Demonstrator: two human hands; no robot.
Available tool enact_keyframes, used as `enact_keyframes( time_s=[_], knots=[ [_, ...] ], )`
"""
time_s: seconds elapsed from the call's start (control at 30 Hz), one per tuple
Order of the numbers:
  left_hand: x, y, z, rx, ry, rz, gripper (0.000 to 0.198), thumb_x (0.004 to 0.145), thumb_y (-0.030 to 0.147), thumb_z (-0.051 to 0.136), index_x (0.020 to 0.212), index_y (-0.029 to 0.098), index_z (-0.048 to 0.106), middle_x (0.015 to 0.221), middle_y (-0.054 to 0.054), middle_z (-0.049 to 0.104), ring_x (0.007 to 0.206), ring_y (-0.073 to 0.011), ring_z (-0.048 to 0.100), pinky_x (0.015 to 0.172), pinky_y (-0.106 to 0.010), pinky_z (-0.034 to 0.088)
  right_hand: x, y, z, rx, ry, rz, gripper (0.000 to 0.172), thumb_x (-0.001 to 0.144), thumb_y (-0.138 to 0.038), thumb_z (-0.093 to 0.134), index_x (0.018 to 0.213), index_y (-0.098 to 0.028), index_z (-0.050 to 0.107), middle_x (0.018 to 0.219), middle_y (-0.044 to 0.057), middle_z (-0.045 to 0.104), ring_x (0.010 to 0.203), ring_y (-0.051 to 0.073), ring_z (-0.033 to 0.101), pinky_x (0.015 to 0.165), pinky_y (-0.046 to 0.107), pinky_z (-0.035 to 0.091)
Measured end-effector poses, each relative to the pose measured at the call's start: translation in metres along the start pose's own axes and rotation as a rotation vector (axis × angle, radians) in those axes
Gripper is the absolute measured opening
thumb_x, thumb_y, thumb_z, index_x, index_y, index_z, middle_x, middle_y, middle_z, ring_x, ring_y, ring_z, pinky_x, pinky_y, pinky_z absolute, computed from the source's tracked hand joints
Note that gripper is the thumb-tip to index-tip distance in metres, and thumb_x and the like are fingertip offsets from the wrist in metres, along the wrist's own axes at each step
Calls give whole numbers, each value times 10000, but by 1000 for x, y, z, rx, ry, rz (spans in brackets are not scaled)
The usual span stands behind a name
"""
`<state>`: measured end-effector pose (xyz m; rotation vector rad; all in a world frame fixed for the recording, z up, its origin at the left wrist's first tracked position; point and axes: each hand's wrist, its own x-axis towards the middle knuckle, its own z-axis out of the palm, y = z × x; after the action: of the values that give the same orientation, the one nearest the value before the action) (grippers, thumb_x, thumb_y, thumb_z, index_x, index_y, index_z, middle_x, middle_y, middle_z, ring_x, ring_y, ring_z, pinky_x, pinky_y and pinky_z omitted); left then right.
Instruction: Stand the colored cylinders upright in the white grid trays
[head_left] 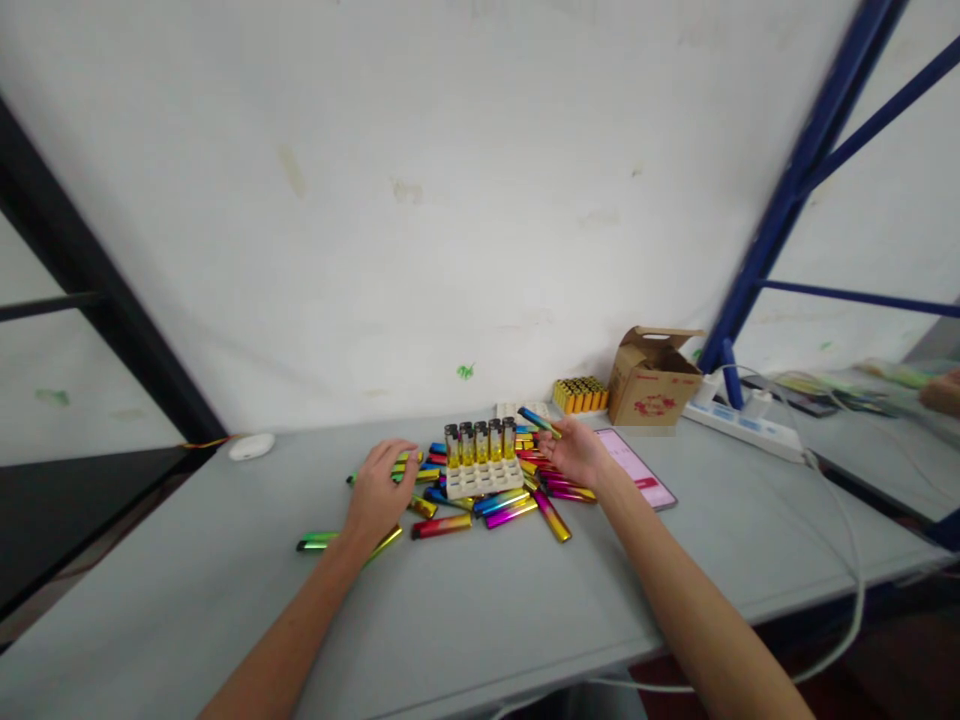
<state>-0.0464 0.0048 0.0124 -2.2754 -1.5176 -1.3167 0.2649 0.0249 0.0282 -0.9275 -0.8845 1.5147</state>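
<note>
A shiny blue tube is held up, tilted. Yellow, black-topped lighters stand upright in a white rack; bright tubes lie around it.

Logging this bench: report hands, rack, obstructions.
Right hand gripping a shiny blue-ended piece; left hand among loose shiny pieces, grip unclear. Pale rack: upright lighters along its back, front holes open. Loose shiny pieces crowd its front and sides.

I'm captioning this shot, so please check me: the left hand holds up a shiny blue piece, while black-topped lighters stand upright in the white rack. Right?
Not quite: the head view shows the right hand holding up the shiny blue piece. Black-topped lighters do stand upright in the white rack.
</note>
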Motion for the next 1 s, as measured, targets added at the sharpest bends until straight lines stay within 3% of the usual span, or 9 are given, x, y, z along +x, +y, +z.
enact_keyframes(
  time_s=[0.2, 0.4, 0.5, 0.67, 0.8, 1.0],
  knots=[
    [3, -3, -5, 3, -39, -24, 291, 891, 369, 405, 916, 189, 632, 961, -92, 672, 940, -239, 617, 915, -399, 485, -1, -3, 2, -198, 16, -89, 157, 774, -212, 483, 875, -201, 602, 909, 78, 685, 829, 179, 637, 739, 289, 533],
    [5, -13, -6, 26, -97, -40, 316, 889, 381, 403, 921, 177, 642, 942, -96, 679, 917, -243, 626, 888, -392, 495, -1, 1, -1, -190, 69, -22, 113, 780, -269, 523, 819, -185, 589, 760, 34, 655, 610, 130, 575, 666, 273, 516],
    [3, -13, -4, 27, -112, -30, 322, 897, 385, 401, 932, 174, 641, 953, -97, 676, 927, -247, 620, 892, -401, 488, 1, 8, -4, -495, 126, -204, 196, 776, -314, 558, 874, -160, 628, 724, 30, 643, 628, 155, 577, 653, 292, 499],
    [1, -11, -2, 18, -140, -24, 301, 906, 371, 408, 936, 183, 641, 956, -92, 679, 931, -242, 611, 887, -395, 483, 4, 18, -11, -1181, 280, -622, 356, 857, -286, 497, 1155, -141, 628, 1032, 118, 684, 943, 248, 606, 864, 384, 455],
    [1, -13, -3, 27, -136, -20, 290, 902, 362, 413, 927, 186, 642, 953, -93, 672, 936, -243, 603, 896, -397, 477, 4, 25, -12, -1492, 253, -655, 323, 886, -269, 489, 1111, -106, 655, 1127, 168, 641, 1083, 277, 546, 962, 393, 403],
    [1, -21, -2, 47, -147, -35, 291, 884, 391, 443, 916, 192, 653, 965, -94, 665, 959, -252, 590, 922, -418, 466, 1, 34, -5, -1634, 221, -638, 324, 904, -272, 471, 1120, -116, 655, 1237, 195, 577, 1197, 295, 460, 1036, 414, 341]
  ],
)
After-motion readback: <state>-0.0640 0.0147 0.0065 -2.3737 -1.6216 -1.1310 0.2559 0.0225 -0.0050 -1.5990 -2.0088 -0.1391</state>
